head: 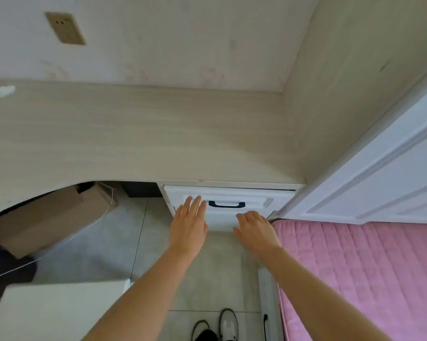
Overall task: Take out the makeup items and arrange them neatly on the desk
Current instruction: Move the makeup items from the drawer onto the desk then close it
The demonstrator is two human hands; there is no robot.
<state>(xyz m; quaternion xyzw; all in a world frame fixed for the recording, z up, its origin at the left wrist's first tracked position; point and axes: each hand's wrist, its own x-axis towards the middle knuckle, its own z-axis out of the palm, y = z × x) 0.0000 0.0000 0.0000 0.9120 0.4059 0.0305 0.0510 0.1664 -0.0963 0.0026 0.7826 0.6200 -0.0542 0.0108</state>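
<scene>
Makeup stays hidden in the drawer (228, 205), whose handle (226, 204) lies between both spread, empty hands (189, 223) (255, 230); a careless yank risks spilling it.

Pale wood-grain desk (138, 143), bare across the middle, white scrap (0, 91) at far left edge

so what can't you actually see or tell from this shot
- Makeup items: none in the head view; the shut drawer front hides whatever is inside.
- Left hand: whether its fingers touch the drawer front cannot be told from above.
- Right hand: fingertips hidden behind its own back.
- Desk: its left part is cut off by the picture edge.
- Cardboard box: mostly hidden under the desk.
- Shoes: cut off by the bottom edge.
</scene>
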